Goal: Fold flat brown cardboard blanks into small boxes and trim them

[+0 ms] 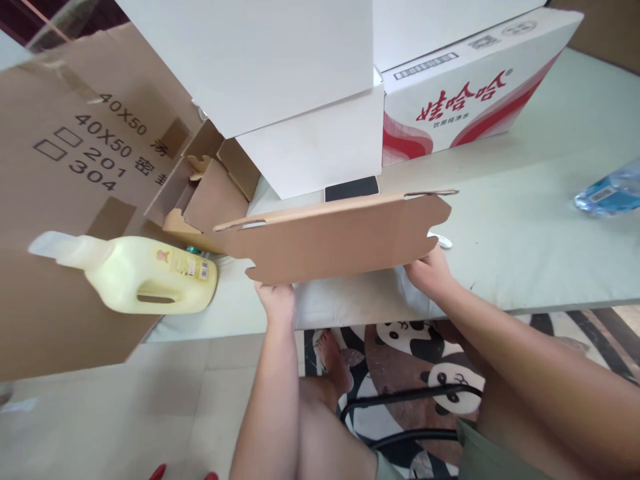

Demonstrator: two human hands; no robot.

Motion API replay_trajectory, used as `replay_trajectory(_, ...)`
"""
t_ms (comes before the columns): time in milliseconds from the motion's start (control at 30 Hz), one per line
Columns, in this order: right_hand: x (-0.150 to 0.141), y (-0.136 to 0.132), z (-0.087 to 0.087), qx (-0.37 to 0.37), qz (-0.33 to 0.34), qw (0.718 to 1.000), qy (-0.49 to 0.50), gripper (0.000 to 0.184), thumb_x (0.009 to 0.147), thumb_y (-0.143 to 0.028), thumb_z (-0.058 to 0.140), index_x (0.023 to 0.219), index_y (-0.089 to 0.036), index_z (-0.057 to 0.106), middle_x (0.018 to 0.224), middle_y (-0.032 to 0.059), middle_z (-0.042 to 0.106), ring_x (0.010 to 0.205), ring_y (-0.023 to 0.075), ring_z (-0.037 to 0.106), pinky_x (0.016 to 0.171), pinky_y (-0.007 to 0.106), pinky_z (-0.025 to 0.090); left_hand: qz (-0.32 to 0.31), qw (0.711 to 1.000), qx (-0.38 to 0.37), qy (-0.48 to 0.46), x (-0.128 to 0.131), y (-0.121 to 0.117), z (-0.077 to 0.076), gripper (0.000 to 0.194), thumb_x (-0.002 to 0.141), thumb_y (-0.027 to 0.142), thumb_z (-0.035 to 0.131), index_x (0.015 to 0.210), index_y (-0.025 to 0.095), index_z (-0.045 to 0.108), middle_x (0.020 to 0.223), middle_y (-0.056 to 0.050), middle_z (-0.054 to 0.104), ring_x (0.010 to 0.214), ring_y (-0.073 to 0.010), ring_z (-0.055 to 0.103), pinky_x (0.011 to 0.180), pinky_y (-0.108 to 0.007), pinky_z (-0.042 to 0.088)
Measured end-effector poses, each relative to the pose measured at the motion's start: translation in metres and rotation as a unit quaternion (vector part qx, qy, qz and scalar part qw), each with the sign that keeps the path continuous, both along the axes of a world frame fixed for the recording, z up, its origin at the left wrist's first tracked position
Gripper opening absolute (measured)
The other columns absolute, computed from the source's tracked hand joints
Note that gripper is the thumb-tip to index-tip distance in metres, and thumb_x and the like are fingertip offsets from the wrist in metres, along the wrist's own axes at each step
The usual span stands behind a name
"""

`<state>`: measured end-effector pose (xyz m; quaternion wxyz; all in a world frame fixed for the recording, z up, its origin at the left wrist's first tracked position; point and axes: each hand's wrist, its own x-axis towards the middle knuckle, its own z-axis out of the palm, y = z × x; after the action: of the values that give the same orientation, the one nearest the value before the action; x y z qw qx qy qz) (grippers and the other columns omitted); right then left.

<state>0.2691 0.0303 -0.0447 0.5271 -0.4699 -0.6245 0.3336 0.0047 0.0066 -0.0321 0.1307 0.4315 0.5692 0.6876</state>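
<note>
A brown cardboard box piece (340, 243) with notched end flaps is held up over the pale green tabletop, its broad side facing me. My left hand (277, 301) grips its lower left edge from below. Its lower right corner is in my right hand (427, 270). The fingers of both hands are partly hidden behind the cardboard. Just beyond its top edge lies a dark flat rectangular object (353, 189) with a pale rim. A small white item (443, 241) shows past my right hand, its kind unclear.
White boxes (310, 153) are stacked at the back beside a red-and-white water carton (460, 113). A yellow detergent bottle (160, 273), brown cardboard boxes (215, 193) and a large printed carton (50, 280) stand left. A water bottle (613, 193) is at right. Below is a panda-patterned mat (410, 340).
</note>
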Motion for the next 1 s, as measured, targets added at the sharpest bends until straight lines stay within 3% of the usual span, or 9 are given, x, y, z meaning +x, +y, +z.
replay_trajectory(300,0.003,-0.003,-0.004,0.041,0.038,0.995,0.077,0.023,0.090,-0.037,0.053,0.076,-0.024,0.067,0.077,0.0015,0.069,0.075,0.0225,0.062,0.076,0.040,0.054,-0.008,1.000,-0.014,0.000,-0.005,0.001,-0.007,0.017,0.063,0.026,0.071,0.076,0.016,0.068,0.076,-0.003,0.070,0.078,-0.0185,0.067,0.083,-0.034,0.055)
replay_trajectory(533,0.003,-0.001,-0.012,0.077,0.099,0.981,0.148,0.038,0.095,-0.055,0.046,0.107,-0.029,0.072,0.120,0.0027,0.072,0.118,0.0289,0.062,0.109,0.048,0.044,-0.017,0.999,-0.027,-0.029,-0.007,0.002,-0.011,0.017,0.063,0.024,0.073,0.078,0.016,0.069,0.078,-0.004,0.072,0.077,-0.0189,0.068,0.080,-0.033,0.056)
replay_trajectory(867,0.003,-0.003,-0.008,0.027,0.103,0.987,0.121,0.056,0.092,-0.071,0.038,0.115,-0.031,0.069,0.118,0.0060,0.072,0.122,0.0318,0.061,0.107,0.053,0.047,-0.015,0.998,-0.032,-0.043,-0.006,0.002,-0.011,0.022,0.063,0.027,0.074,0.080,0.016,0.069,0.082,-0.005,0.073,0.081,-0.0196,0.069,0.083,-0.035,0.056)
replay_trajectory(1000,0.003,-0.003,-0.011,0.027,0.101,0.988,0.118,0.055,0.092,-0.070,0.038,0.115,-0.031,0.068,0.116,0.0056,0.072,0.120,0.0307,0.062,0.107,0.052,0.047,-0.011,0.998,-0.035,-0.053,-0.005,0.002,-0.010,0.024,0.061,0.028,0.075,0.082,0.016,0.069,0.082,-0.005,0.073,0.080,-0.0197,0.069,0.082,-0.034,0.056)
